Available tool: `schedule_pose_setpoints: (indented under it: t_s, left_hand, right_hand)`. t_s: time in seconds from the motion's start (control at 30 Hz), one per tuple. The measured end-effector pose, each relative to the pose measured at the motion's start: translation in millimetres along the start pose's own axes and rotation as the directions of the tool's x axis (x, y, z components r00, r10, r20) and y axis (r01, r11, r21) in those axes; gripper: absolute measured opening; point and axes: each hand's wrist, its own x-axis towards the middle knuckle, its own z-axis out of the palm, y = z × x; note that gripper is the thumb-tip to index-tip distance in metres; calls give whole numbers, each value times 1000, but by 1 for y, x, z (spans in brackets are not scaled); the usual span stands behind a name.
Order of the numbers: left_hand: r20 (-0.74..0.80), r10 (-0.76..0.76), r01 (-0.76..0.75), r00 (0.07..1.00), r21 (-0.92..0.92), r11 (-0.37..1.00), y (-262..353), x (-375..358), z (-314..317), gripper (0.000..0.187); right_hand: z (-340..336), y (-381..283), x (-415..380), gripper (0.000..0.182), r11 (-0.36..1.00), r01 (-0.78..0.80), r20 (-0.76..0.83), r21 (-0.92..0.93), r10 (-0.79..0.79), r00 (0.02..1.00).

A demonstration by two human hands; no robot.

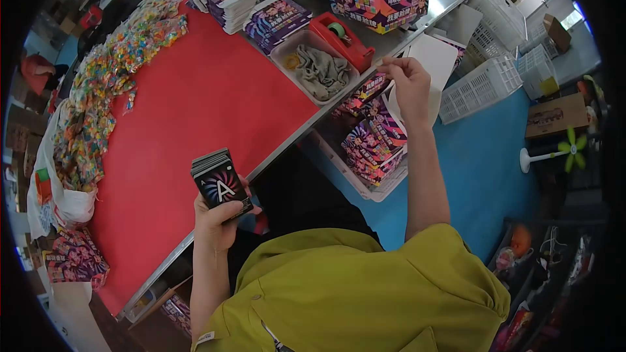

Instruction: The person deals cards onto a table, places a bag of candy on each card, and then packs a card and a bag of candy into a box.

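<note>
My left hand (pixel 220 221) is closed around a thick stack of black cards (pixel 220 181); the top one shows a white letter A over a colourful burst. The thumb lies across the lower edge of the stack, which is above the front edge of the red table mat. My right hand (pixel 411 83) is raised at the right, thumb and forefinger pinched together beside the red tape dispenser (pixel 344 44). A small pale bit shows at those fingertips, too small to make out. Left of the dispenser is a plastic tray (pixel 308 93) with a grey cloth (pixel 319 72) in it.
Candy-like colourful small packets (pixel 124 58) are heaped along the left of the red mat (pixel 208 78). Printed card packs (pixel 277 21) are stacked at the back, near an open printed box (pixel 381 0). Below the table edge, a crate (pixel 362 186) holds printed boxes (pixel 373 146). White baskets (pixel 479 88) stand right.
</note>
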Motion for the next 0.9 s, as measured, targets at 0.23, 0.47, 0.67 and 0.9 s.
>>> schedule_pose_setpoints:
  t_s: [0.23, 0.47, 0.67, 0.9]
  left_hand:
    - [-34, 102, -104, 994, -101, 989, 2, -3, -13, 46]
    - [-136, 96, -112, 986, -119, 986, 6, -8, -10, 44]
    - [-239, 99, -145, 966, -184, 972, 4, -13, -39, 40]
    - [-383, 70, -179, 921, -255, 950, 15, -8, -39, 35]
  right_hand:
    - [28, -24, 21, 5, 998, -44, 214, -48, 53, 975]
    - [122, 9, 43, 14, 818, 410, 577, -403, -120, 808]
    - [128, 1, 32, 12, 759, 430, 460, -489, -194, 866]
    - [121, 6, 31, 17, -9, 707, 697, -707, 160, 699]
